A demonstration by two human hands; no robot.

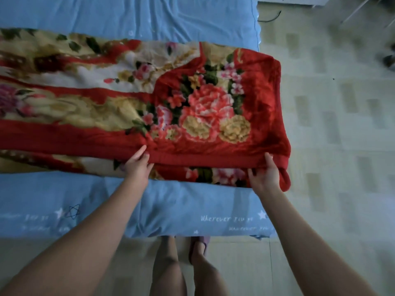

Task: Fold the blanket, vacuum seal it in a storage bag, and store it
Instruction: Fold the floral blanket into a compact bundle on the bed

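two hands on blanket hem – left grip pinches | right grip pinches | bed

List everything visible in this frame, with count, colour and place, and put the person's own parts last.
blanket: one, red with pink and cream flowers, lying across the bed, right end folded over
bed: one, light blue cover with white stars and lettering, under the blanket
floor: pale with patterned blocks, right of and below the bed
cable: one, dark, on the floor at top right
slipper: one seen, purple, on the foot by the bed's near edge
legs: two, bare, bottom centre
left hand: grips the blanket's near red edge
right hand: grips the same edge near the right corner
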